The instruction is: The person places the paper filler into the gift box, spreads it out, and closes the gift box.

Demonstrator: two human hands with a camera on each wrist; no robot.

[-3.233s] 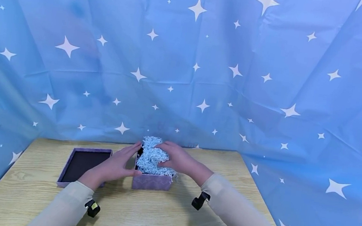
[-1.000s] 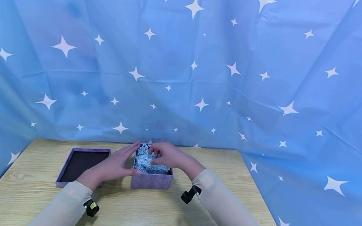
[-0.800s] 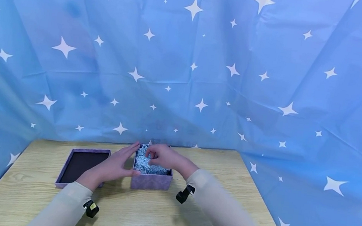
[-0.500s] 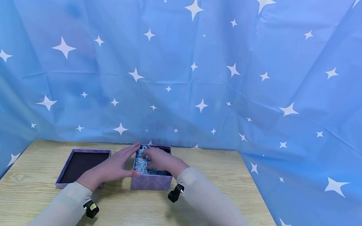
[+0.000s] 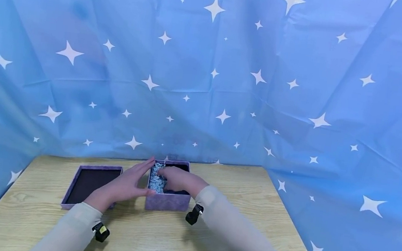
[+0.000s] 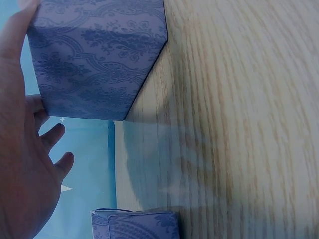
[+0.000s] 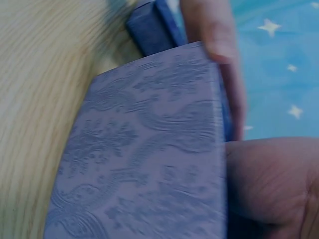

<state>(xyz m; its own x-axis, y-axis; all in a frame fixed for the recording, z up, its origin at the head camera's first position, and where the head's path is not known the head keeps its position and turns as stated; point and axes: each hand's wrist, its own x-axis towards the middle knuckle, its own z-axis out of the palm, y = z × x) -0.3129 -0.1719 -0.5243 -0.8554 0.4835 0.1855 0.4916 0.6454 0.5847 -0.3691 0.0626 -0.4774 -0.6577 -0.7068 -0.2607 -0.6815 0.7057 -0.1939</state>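
Note:
A purple patterned box [image 5: 167, 202] stands on the table without its lid. Light-blue shredded paper [image 5: 157, 179] lies bunched along its left side, while dark bottom shows at the back right. My left hand [image 5: 126, 183] holds the box's left side, thumb at the near corner and fingertips at the far corner. The left wrist view has its other fingers loose beside the box [image 6: 99, 59]. Inside the box, my right hand [image 5: 179, 180] touches the paper from the right; its fingertips are hidden. The right wrist view shows that hand [image 7: 274, 184] dipping behind the box wall [image 7: 144, 149].
The purple lid [image 5: 93, 185] lies to the left, its dark inside up, partly behind the left forearm. A wooden table [image 5: 157, 237] carries everything. A blue star-printed curtain [image 5: 206, 80] hangs behind the far edge.
The shredded paper, earlier heaped above the rim, now sits lower and is gathered to the left. My right hand has sunk into the box and shifted left. The left hand stays put.

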